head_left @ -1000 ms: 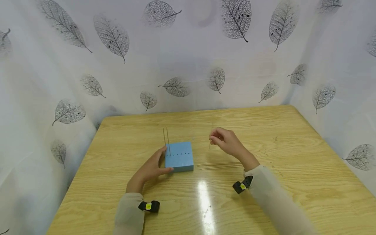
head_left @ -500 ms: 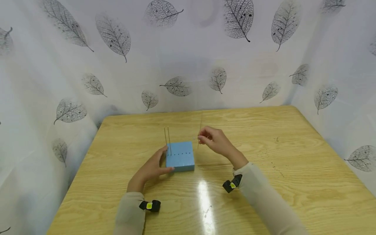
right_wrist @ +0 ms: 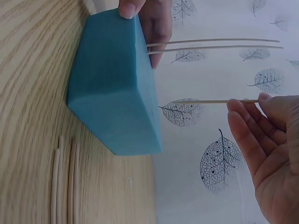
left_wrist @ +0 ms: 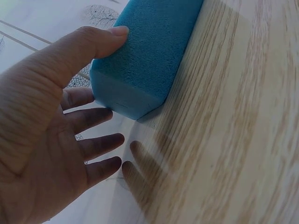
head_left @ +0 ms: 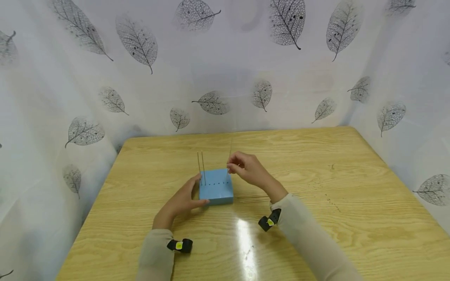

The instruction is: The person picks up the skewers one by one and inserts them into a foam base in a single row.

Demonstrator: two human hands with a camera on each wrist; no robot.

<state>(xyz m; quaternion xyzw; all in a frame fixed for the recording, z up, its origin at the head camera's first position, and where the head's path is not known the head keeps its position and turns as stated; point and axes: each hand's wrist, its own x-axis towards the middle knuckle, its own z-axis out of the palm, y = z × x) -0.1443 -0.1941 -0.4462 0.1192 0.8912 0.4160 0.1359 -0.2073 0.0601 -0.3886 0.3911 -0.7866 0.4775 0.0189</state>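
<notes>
A light blue foam block (head_left: 217, 192) with a row of small holes across its top lies on the table. Two thin wooden sticks (head_left: 203, 164) stand upright in holes near its left end. My left hand (head_left: 179, 201) holds the block's left end, thumb on the front face and index finger by the back corner; the other fingers are spread in the left wrist view. Between thumb and fingertips, my right hand (head_left: 249, 170) pinches another wooden stick (right_wrist: 212, 101), held upright over the right part of the block. In the right wrist view its lower tip is just above the top face.
Several loose wooden sticks (head_left: 254, 198) lie on the table (head_left: 316, 242) to the right of the block, beneath my right forearm. A white curtain (head_left: 232, 66) with leaf prints hangs behind the table and at both sides.
My right hand has moved left with its stick, from beside the block to over its right part. The left hand stays on the block, and the two standing sticks are unchanged.
</notes>
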